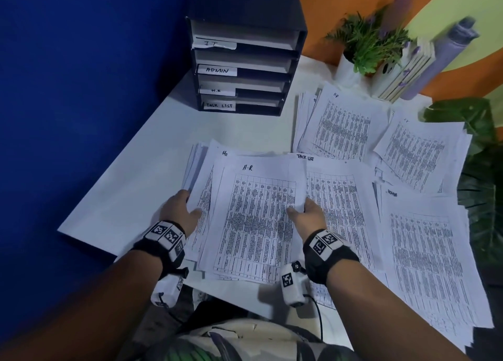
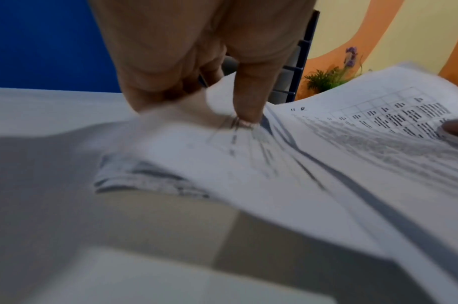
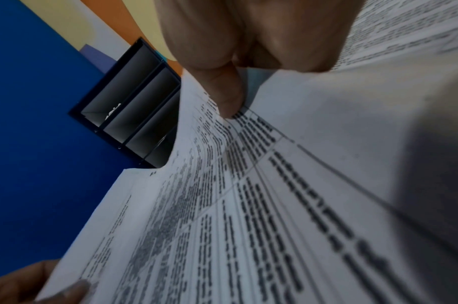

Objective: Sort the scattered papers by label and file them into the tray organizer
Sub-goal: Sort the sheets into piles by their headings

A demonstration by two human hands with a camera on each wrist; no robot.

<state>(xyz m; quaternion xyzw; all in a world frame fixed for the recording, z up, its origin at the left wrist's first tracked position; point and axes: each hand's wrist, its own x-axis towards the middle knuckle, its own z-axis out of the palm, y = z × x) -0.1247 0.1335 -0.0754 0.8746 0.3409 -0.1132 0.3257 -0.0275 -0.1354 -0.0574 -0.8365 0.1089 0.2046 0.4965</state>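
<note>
While gripping, both hands (image 1: 245,213) hold H.R papers (image 1: 253,219).

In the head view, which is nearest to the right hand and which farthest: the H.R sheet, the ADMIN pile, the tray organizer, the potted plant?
From the right hand:
1. H.R sheet, pinched in it.
2. ADMIN pile, on its right.
3. tray organizer, far ahead, left.
4. potted plant, far ahead, right.
Items 3 and 4 are too close to rank.

White papers (image 1: 253,211) are printed with black grids; the black tray organizer (image 1: 245,61) is backed by a blue wall (image 1: 81,88).
</note>
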